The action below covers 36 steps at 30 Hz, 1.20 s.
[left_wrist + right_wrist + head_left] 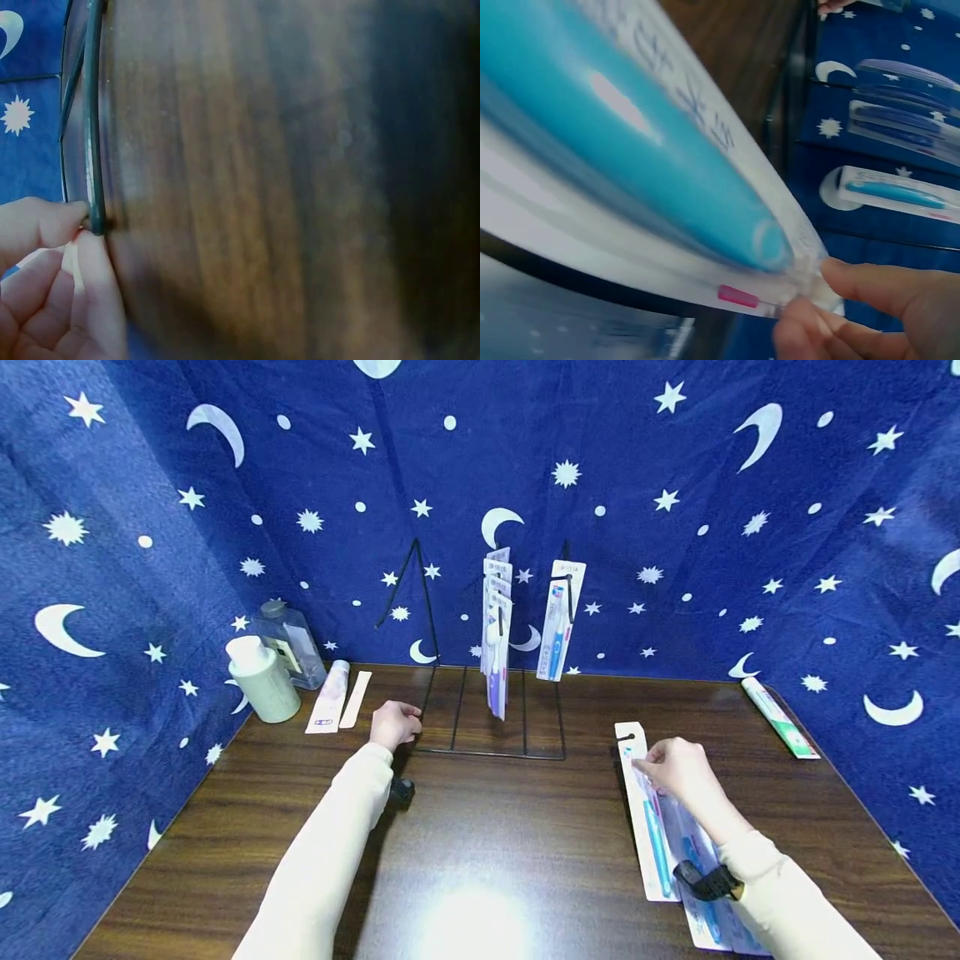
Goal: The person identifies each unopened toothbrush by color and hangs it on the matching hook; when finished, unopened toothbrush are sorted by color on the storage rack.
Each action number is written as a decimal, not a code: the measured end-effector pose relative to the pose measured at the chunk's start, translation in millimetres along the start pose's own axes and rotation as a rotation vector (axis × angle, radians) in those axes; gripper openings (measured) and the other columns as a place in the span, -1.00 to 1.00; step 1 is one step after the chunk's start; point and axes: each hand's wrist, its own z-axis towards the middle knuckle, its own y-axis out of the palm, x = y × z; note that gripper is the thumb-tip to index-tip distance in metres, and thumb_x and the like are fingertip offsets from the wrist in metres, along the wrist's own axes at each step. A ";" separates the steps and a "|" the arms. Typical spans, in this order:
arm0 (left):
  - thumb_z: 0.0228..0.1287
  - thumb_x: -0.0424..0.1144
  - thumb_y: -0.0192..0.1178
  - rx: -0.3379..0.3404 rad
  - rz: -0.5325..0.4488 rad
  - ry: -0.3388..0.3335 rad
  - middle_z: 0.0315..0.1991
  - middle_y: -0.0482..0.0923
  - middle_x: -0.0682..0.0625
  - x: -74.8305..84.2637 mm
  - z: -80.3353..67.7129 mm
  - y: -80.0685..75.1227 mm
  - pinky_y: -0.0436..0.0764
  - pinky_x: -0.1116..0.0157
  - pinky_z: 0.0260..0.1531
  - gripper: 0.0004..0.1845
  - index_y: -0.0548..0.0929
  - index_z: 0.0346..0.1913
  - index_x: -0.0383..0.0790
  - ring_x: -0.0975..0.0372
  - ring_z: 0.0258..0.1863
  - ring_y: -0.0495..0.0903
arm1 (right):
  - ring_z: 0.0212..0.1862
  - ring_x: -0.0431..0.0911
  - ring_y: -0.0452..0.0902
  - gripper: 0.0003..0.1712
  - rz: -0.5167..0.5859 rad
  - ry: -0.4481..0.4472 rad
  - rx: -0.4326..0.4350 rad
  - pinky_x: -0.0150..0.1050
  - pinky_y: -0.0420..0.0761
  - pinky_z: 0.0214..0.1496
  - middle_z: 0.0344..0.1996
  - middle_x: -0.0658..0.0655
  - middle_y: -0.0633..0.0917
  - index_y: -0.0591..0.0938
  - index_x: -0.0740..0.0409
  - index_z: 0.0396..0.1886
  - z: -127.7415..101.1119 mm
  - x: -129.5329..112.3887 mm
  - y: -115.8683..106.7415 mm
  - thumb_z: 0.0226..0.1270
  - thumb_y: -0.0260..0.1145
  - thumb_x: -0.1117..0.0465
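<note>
A black wire display rack (491,739) stands at the back middle of the wooden table (480,843). Purple toothbrush packs (497,635) and one blue pack (558,618) hang on it. My left hand (393,724) pinches the rack's base wire (94,120) at its front left corner. My right hand (678,772) pinches a blue toothbrush pack (648,818) by its upper part; the pack (645,180) looks slightly lifted in the right wrist view. More flat packs (708,893) lie under my right forearm.
A clear bottle (291,643) and a pale green bottle (264,679) stand at the back left, with a white tube (328,697) and a thin strip (356,699) beside them. A toothpaste box (780,717) lies at the back right. Star-patterned blue cloth (675,485) walls the table.
</note>
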 end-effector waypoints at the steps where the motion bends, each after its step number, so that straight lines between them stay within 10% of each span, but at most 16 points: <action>1: 0.00 -0.49 0.10 0.001 0.002 -0.003 -0.24 0.68 -0.28 0.1 0.1 -0.5 0.68 0.46 -0.60 -0.67 0.70 -0.13 -0.40 0.33 -0.67 0.56 | -0.75 -0.24 0.45 -0.76 0.005 -0.012 0.029 -0.29 0.45 -0.66 -0.82 0.01 0.60 0.62 0.22 -0.67 0.8 -1.8 -2.3 0.09 0.38 0.21; 13: 0.01 -0.49 0.09 0.000 0.008 -0.011 -0.21 0.67 -0.28 2.7 0.0 -2.3 0.67 0.46 -0.60 -0.68 0.70 -0.13 -0.40 0.31 -0.66 0.59 | -0.69 -0.21 0.50 -0.77 0.057 -0.116 0.370 -0.28 0.47 -0.62 -0.72 0.13 0.67 0.66 0.27 -0.55 8.2 -42.3 -27.3 0.06 0.43 0.16; 21: 0.03 -0.51 0.11 -0.013 0.002 -0.005 -0.25 0.68 -0.27 6.5 4.0 -0.7 0.69 0.45 -0.56 -0.67 0.69 -0.10 -0.40 0.31 -0.62 0.59 | -0.61 -0.64 0.31 -0.76 0.183 -0.153 0.526 -0.65 0.32 -0.57 -0.64 0.15 0.71 0.68 0.23 -0.53 15.9 -80.2 -41.1 0.06 0.46 0.13; 36: -0.01 -0.49 0.11 0.014 0.007 -0.003 -0.30 0.69 -0.23 -1.7 -2.7 4.2 0.68 0.45 -0.60 -0.68 0.71 -0.16 -0.38 0.32 -0.66 0.57 | -0.58 -0.53 0.43 -0.81 0.333 -0.254 0.546 -0.71 0.41 -0.53 -0.62 0.09 0.71 0.70 0.22 -0.48 30.1 -127.4 -37.8 0.05 0.48 0.17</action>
